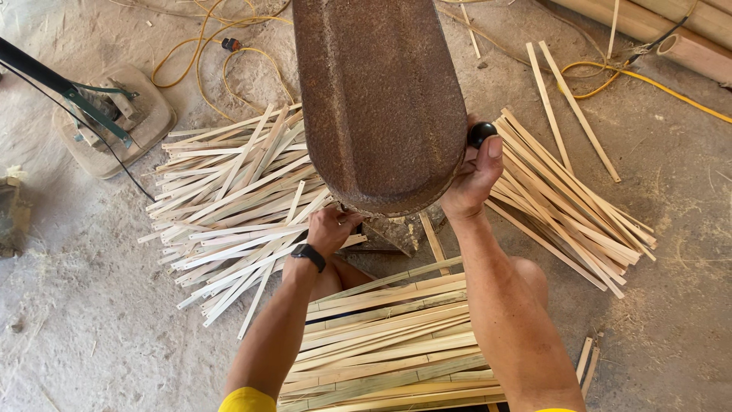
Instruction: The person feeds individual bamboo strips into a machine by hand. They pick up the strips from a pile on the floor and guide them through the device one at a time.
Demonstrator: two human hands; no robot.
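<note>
Right hand (474,183), centre frame, grips the lower right edge of the rusty machine housing (379,99), thumb just below a black knob (481,133). Left hand (330,227), wearing a black wrist band (309,256), reaches beneath the housing's lower left edge; its fingers are hidden, so its grip cannot be determined. Split bamboo strips (389,343) lie across the lap, lower centre, below both hands. Further strip piles (229,198) flank the housing. The housing's top is cut off.

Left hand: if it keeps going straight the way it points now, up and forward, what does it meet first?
The left hand already sits at the lower rim of the rusty metal cover, so it would likely meet that rim at once. Its fingertips are hidden beneath, so actual contact is unclear.
</note>
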